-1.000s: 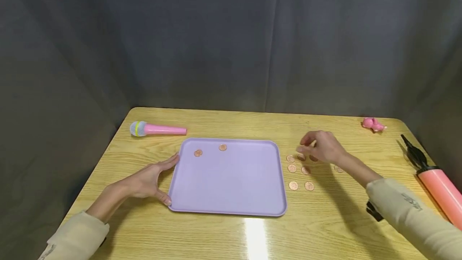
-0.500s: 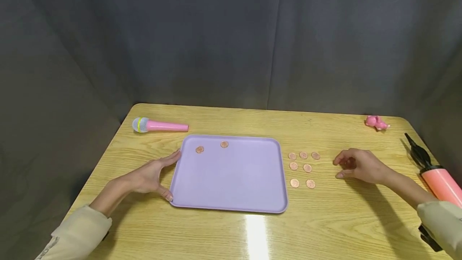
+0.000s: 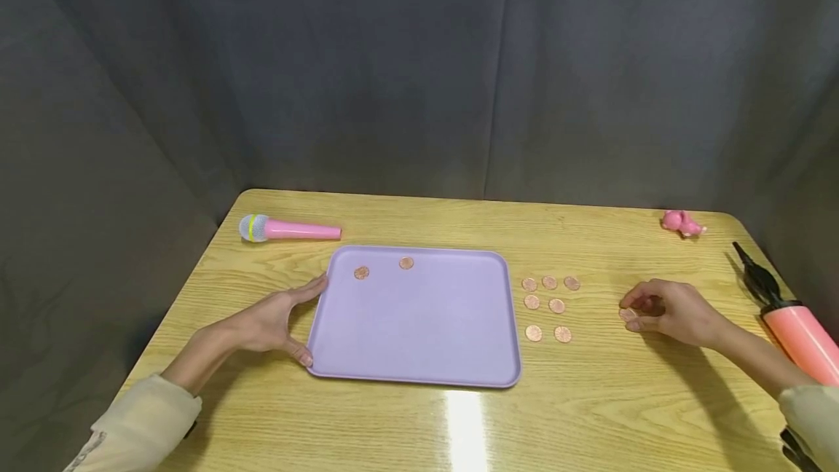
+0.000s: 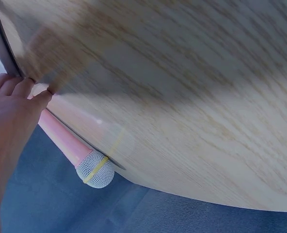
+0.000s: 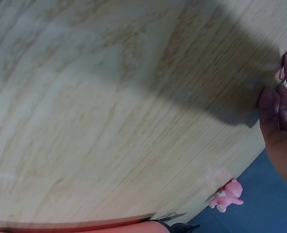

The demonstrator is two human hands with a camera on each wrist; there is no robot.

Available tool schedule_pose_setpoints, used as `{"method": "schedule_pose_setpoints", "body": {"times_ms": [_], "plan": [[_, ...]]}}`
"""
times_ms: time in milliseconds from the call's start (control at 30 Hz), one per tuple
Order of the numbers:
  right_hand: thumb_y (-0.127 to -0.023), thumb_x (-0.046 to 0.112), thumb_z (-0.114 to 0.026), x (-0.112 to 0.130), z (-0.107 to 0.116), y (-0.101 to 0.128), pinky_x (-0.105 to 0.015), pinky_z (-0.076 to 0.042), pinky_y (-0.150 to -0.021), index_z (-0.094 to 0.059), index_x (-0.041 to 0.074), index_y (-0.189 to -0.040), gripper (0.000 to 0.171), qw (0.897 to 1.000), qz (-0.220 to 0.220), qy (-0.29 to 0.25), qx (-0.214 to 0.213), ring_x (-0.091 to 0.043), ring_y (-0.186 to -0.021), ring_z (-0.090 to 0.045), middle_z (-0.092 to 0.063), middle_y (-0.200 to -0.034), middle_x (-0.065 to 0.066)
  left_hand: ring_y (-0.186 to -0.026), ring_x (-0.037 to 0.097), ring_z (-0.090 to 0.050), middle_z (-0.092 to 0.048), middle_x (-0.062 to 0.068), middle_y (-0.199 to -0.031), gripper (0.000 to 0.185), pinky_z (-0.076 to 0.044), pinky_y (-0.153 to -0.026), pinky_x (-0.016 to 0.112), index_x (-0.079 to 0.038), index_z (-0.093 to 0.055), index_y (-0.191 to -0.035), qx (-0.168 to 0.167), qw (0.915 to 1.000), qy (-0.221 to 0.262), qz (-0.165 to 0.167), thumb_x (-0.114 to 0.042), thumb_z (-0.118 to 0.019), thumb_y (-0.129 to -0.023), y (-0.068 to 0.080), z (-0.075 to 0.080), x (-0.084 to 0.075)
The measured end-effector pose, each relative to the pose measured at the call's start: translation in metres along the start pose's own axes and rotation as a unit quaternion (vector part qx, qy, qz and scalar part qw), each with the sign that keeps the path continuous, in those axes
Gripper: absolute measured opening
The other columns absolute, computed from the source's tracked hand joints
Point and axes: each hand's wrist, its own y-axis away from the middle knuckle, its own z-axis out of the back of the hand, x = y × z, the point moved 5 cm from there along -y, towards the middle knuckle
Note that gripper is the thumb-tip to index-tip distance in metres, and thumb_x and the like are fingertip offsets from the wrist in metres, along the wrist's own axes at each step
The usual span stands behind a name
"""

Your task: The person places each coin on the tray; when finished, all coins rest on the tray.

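Observation:
My left hand (image 3: 265,323) rests against the left side of a lilac tray (image 3: 419,379), thumb and fingers spread along its edge. Two copper-coloured coins lie near the tray's far side, a coin (image 3: 361,272) at the left and another coin (image 3: 406,263) beside it. To the right of the tray, several more coins (image 3: 556,306) lie flat in loose rows on the table. Further right, my right hand (image 3: 675,312) pinches a single coin (image 3: 627,315) between thumb and finger, low over the wood. In the right wrist view that coin (image 5: 281,73) shows edge-on between the fingertips.
A pink toy microphone (image 3: 291,229) lies behind the tray at the left of the wooden table (image 3: 367,421). At the far right are a small pink animal figure (image 3: 682,223) and a pink pump (image 3: 802,337) with a black nozzle. Dark curtains (image 3: 367,79) surround the table.
My right hand has moved right and toward me, from above the coin rows to the single coin, which it now pinches. My left hand stays at the tray.

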Motion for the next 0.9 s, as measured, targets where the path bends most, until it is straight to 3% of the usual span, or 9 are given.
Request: {"method": "schedule_pose_setpoints", "body": {"times_ms": [233,467,600,733,900], "plan": [[-0.067,0.006,-0.087,0.001,0.000,-0.002,-0.017,-0.041,-0.052,-0.072,0.015,-0.089,0.029,1.000,0.000,-0.008,0.007,0.001,-0.064,-0.050,-0.063,-0.076,0.013,-0.144,0.038,-0.015,-0.013,0.019,-0.159,0.130,-0.017,-0.115,0.053,0.002,-0.019,-0.153,-0.003,1.0000,-0.001,0.002,-0.040,-0.092,-0.054,0.001,0.000,0.002],[-0.065,0.011,-0.088,-0.001,0.001,-0.012,-0.021,-0.044,-0.053,-0.067,0.018,-0.081,0.028,0.999,0.016,0.018,0.044,0.002,-0.065,-0.050,-0.057,-0.073,0.016,-0.144,0.039,-0.015,-0.013,0.018,-0.159,0.130,-0.017,-0.115,0.053,0.001,-0.019,-0.153,-0.002,1.0000,-0.001,0.004,-0.040,-0.091,-0.054,0.000,-0.002,0.003],[-0.067,0.020,-0.088,-0.004,0.003,-0.010,-0.022,-0.041,-0.051,-0.064,0.017,-0.079,0.027,0.997,-0.019,0.056,0.056,0.003,-0.062,-0.045,-0.053,-0.069,0.015,-0.144,0.039,-0.015,-0.013,0.018,-0.159,0.131,-0.017,-0.115,0.053,0.001,-0.019,-0.153,-0.001,1.0000,0.001,0.006,-0.041,-0.091,-0.053,-0.001,-0.001,0.003],[-0.070,0.026,-0.087,-0.006,0.004,-0.004,-0.023,-0.042,-0.051,-0.065,0.017,-0.077,0.025,0.993,-0.057,0.091,0.040,0.003,-0.060,-0.045,-0.054,-0.067,0.015,-0.144,0.038,-0.014,-0.013,0.019,-0.159,0.130,-0.016,-0.115,0.053,0.002,-0.019,-0.153,-0.002,1.0000,-0.002,0.005,-0.042,-0.092,-0.053,-0.001,0.000,0.002],[-0.074,0.026,-0.085,-0.007,0.001,0.004,-0.024,-0.044,-0.051,-0.066,0.015,-0.077,0.022,0.991,-0.094,0.091,0.020,0.001,-0.060,-0.047,-0.058,-0.069,0.013,-0.145,0.037,-0.014,-0.013,0.018,-0.159,0.130,-0.017,-0.116,0.052,0.002,-0.019,-0.153,-0.001,1.0000,-0.001,0.009,-0.040,-0.092,-0.054,0.000,0.000,0.001]]}}
